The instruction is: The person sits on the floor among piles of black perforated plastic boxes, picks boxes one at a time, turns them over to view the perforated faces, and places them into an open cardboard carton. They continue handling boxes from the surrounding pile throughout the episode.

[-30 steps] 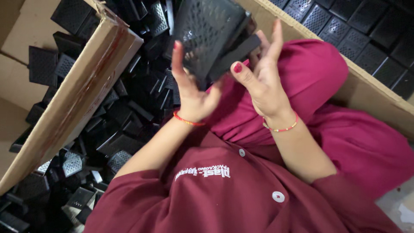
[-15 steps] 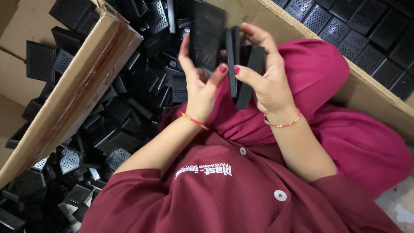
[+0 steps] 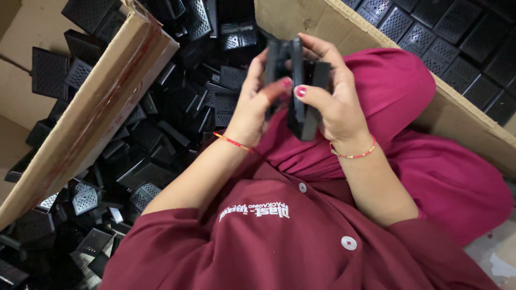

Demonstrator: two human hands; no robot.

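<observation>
Nearest the camera, a dark red buttoned garment (image 3: 279,241) is seen, from which both forearms are stretched upward toward a stack of black plastic pieces (image 3: 297,86); all places below are given relative to that stack.

The stack is held edge-on between the two hands, above the lap and just in front of a raised knee covered in magenta cloth (image 3: 400,91). The left hand (image 3: 255,104) is closed on the stack's left side, its fingers curled around the pieces and its red-nailed thumb pressed against the front edge. The right hand (image 3: 333,102) is closed on the stack's right side, its thumb laid across the front and its fingers wrapped over the top and far face. A thin red thread (image 3: 232,141) is worn on the left wrist below and to the left of the stack, and a beaded bracelet (image 3: 352,154) is worn on the right wrist below and to the right.

To the left of and behind the stack, a loose heap of black perforated pieces (image 3: 145,145) is spread. Farther left, the heap is bordered by a cardboard flap (image 3: 86,123). To the upper right, beyond the knee, a cardboard box wall (image 3: 467,115) is seen, and behind it black grid-faced pieces (image 3: 430,27) are laid in neat rows.
</observation>
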